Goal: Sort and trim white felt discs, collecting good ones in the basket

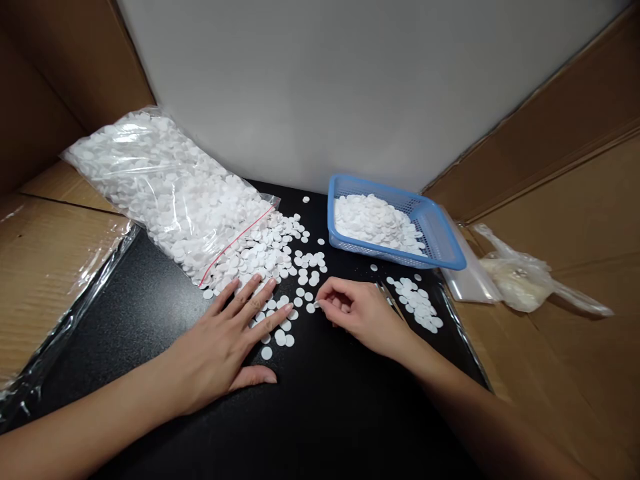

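My left hand (231, 340) lies flat on the black table (320, 413), fingers spread over loose white discs (280, 267) spilled from a large clear bag (165, 183). My right hand (357, 312) rests just to its right with fingers curled in a pinch, fingertips at a small white disc near the spill's edge. A small separate pile of discs (417, 303) lies right of that hand. Behind it stands a blue plastic basket (440, 233) partly filled with the same discs.
Cardboard walls and flaps close in both sides. A clear plastic sheet (60, 307) lies along the left table edge. At the right, an empty clear bag (467, 280) and a crumpled bag with pale contents (520, 280) sit on cardboard. A grey wall is behind.
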A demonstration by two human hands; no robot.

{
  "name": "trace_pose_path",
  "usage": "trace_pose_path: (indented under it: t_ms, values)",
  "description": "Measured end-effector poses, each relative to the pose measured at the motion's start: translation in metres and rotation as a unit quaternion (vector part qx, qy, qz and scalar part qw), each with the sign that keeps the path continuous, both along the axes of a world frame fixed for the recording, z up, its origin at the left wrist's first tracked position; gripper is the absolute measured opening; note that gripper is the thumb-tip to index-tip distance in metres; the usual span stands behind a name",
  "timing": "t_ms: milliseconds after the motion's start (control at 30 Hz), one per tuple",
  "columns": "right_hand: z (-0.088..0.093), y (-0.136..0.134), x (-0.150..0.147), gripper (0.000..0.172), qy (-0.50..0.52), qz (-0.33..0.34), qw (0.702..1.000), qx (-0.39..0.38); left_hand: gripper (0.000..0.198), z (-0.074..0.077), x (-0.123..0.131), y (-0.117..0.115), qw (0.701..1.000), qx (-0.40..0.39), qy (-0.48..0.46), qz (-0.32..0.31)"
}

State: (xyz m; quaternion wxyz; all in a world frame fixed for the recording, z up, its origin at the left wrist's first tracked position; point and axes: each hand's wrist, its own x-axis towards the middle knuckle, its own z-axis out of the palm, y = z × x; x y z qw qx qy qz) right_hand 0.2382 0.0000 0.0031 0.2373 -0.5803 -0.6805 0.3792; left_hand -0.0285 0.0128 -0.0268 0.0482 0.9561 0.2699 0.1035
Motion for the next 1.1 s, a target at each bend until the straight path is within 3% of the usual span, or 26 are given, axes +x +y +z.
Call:
trace_pose_path:
  t_ms: [167,267,400,567,667,767,833,933,1033,1100]
  values:
    - [0.001,-0.014,-0.002,0.013,0.028,0.031,0.993,-0.113,0.074,0.004,0.004,-0.001,0.997,-0.031,0.000,-0.065]
    - [-0.004,-0.015,-0.004,0.016,0.007,0.003,0.998,-0.056,0.076,0.005,0.005,-0.003,0.994,-0.042,0.013,-0.099]
    - [-0.011,-0.008,-0.010,0.013,-0.068,-0.026,0.996,0.047,0.081,0.005,0.007,-0.005,0.996,-0.030,0.032,-0.077]
    - [-0.007,-0.004,-0.016,0.013,-0.086,0.006,0.996,0.024,0.088,0.006,0.002,0.002,0.999,-0.025,0.014,-0.036]
    - [-0.002,-0.008,0.005,0.012,-0.093,-0.024,0.995,0.022,0.082,0.008,-0.007,0.010,0.999,-0.035,0.016,-0.014]
    - [-0.003,-0.014,0.050,0.016,-0.175,-0.131,0.972,0.086,0.076,0.012,-0.013,0.015,0.999,-0.045,0.009,-0.008]
    - [-0.007,-0.019,0.079,0.025,-0.236,-0.191,0.946,0.118,0.067,0.015,-0.013,0.015,0.998,-0.059,0.003,-0.038]
    - [-0.012,-0.027,0.099,0.031,-0.263,-0.211,0.932,0.131,0.050,0.021,-0.008,0.010,0.991,-0.088,0.005,-0.098]
    - [-0.012,-0.035,0.080,0.022,-0.249,-0.180,0.940,0.149,0.040,0.024,-0.003,0.007,0.988,-0.101,0.006,-0.115]
    - [-0.010,-0.038,0.053,0.014,-0.195,-0.106,0.963,0.153,0.033,0.026,-0.003,0.008,0.988,-0.109,-0.010,-0.112]
